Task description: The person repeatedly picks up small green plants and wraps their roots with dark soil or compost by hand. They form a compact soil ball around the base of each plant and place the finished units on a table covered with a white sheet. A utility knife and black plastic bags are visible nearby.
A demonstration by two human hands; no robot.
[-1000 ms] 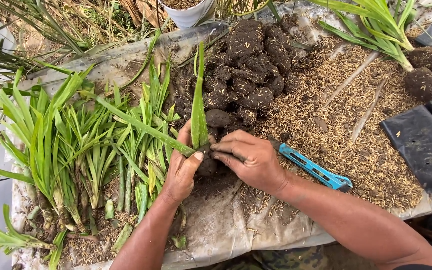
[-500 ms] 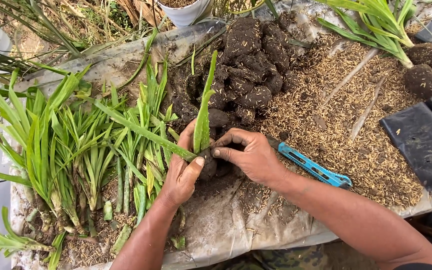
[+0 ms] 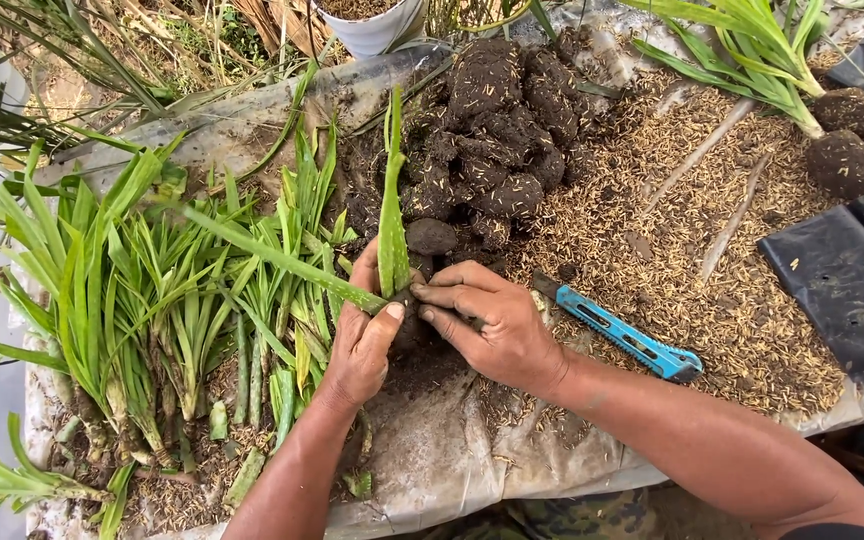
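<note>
Two hands: both closed around one dark soil ball (image 3: 414,328) at the tabletop's (image 3: 432,460) middle.
Left hand (image 3: 360,345): grips the ball and the seedling (image 3: 392,215) rising upright from it.
Right hand (image 3: 492,325): fingers pressed onto the ball (soil-smeared).
Nearby: soil clumps (image 3: 497,130) behind, blue utility knife (image 3: 624,338) right, loose seedlings (image 3: 152,290) left.

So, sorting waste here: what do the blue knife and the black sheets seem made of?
Blue knife: looks like moulded plastic, matte handle with a dark slot; no blade shows. Black sheets: thin glossy plastic film, probably, going by their sheen and creases.
</note>
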